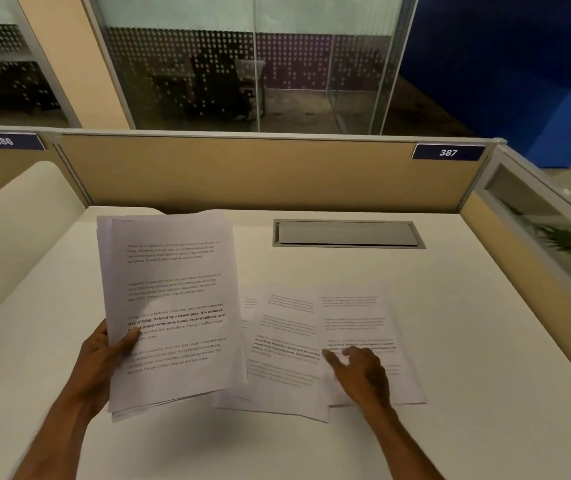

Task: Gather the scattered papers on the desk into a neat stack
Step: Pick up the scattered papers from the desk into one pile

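Observation:
My left hand holds a bundle of printed sheets tilted up above the white desk, thumb across the front page. The bundle's edges are uneven at the top left and bottom. More printed sheets lie flat and overlapping to the right: one in the middle, another partly on top of it at the right, and a sliver of a further sheet showing at the left. My right hand rests on the rightmost sheet, fingers spread, index finger pointing left along the sheet's left edge.
A grey cable hatch is set into the desk at the back. A tan partition with the label 387 closes the far side, and another panel runs along the right. A cream divider curves at the left.

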The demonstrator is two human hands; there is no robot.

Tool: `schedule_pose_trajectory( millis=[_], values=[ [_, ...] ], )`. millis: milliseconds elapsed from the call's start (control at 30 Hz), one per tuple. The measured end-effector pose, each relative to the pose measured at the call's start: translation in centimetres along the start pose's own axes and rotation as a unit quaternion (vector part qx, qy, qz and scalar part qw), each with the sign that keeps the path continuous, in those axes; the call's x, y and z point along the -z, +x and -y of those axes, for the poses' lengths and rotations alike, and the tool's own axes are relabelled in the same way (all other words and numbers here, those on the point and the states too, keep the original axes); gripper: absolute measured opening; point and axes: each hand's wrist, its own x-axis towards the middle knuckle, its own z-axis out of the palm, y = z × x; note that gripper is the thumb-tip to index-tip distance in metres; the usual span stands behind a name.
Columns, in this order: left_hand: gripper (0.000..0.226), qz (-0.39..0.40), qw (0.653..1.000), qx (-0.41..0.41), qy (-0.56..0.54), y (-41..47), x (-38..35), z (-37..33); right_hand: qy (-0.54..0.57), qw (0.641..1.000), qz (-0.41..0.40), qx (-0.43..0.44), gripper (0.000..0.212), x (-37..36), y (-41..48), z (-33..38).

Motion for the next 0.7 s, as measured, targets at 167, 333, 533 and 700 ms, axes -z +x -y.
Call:
schedule_pose_trajectory(
  millis=[167,333,533,700],
  values=[
    [0.029,0.003,1.000,0.004,-0.006,-0.2,0.2,0.2,-0.042,0.983,-0.114,-0.139,0.054,3.3,4.1,-3.9],
    [0.031,0.005,1.000,0.009,-0.013,-0.3,0.3,0.1,0.076,0.969,-0.065,-0.226,0.063,4.4,6.2,-4.5],
    [0.029,0.005,1.000,0.011,-0.024,0.0,0.5,0.2,0.256,0.949,0.009,-0.186,0.042,7.4,7.3,-3.2],
    [0.030,0.010,0.999,0.016,-0.032,0.4,1.9,0.2,0.517,0.852,0.043,-0.068,0.043,7.8,5.4,-0.9]
  ],
)
